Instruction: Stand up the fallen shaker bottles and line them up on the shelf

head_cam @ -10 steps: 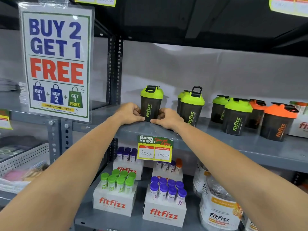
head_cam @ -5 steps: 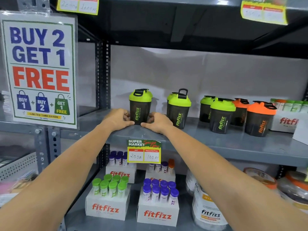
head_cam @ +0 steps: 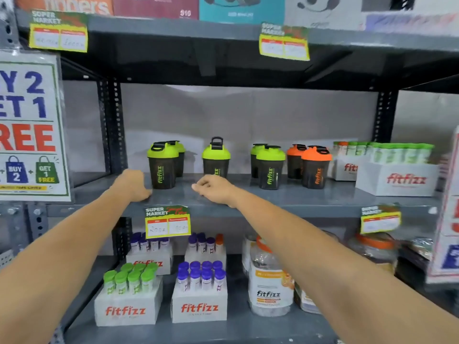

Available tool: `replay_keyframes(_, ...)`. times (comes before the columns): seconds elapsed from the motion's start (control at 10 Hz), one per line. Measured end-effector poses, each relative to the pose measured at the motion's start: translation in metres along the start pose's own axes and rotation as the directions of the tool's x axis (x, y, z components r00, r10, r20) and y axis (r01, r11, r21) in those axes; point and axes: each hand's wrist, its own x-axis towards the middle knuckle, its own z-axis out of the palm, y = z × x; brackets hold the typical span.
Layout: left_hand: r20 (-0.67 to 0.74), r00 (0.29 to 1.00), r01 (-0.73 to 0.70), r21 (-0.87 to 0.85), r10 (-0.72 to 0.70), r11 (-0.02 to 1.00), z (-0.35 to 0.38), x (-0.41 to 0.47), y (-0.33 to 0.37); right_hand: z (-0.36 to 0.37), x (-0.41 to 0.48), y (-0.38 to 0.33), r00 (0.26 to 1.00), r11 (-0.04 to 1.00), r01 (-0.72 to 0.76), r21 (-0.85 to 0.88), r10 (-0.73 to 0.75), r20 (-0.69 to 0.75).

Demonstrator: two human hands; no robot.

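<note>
Several dark fitfizz shaker bottles stand upright on the grey middle shelf [head_cam: 285,197]. A green-lidded bottle [head_cam: 162,167] stands front left with a second green one [head_cam: 179,155] close behind it. Another green bottle [head_cam: 216,158] stands alone at the centre, then a green pair [head_cam: 270,167] and an orange pair [head_cam: 316,167] to the right. My left hand [head_cam: 135,184] rests by the shelf edge, just left of the front-left bottle and off it. My right hand [head_cam: 213,188] hovers in front of the centre bottle's base, fingers loosely bent, holding nothing.
White fitfizz boxes of green tubes [head_cam: 397,177] fill the shelf's right end. A price tag [head_cam: 167,220] hangs from the shelf edge. Below are boxes of tubes [head_cam: 198,306] and tubs [head_cam: 269,291]. A promo sign [head_cam: 29,130] hangs at left beside the perforated upright [head_cam: 111,125].
Both hands have let go of the front-left green bottle and drawn back and apart. The camera has pulled back and tilted up, so more of the shelf shows.
</note>
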Motion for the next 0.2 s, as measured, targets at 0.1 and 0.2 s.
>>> replay_keyframes(0.1, -0.046, 0.999, -0.012, -0.016, 0.011, 1.000, -0.019, -0.021, 0.022, -0.017, -0.030, 0.007, 0.999, 0.997, 0.028, -0.077, -0.031, -0.035)
replay_keyframes(0.2, -0.149, 0.988, -0.048, -0.027, 0.043, 0.999, -0.033, -0.043, 0.047, -0.039, -0.057, 0.007, 0.990, 0.972, 0.031, -0.233, -0.061, -0.124)
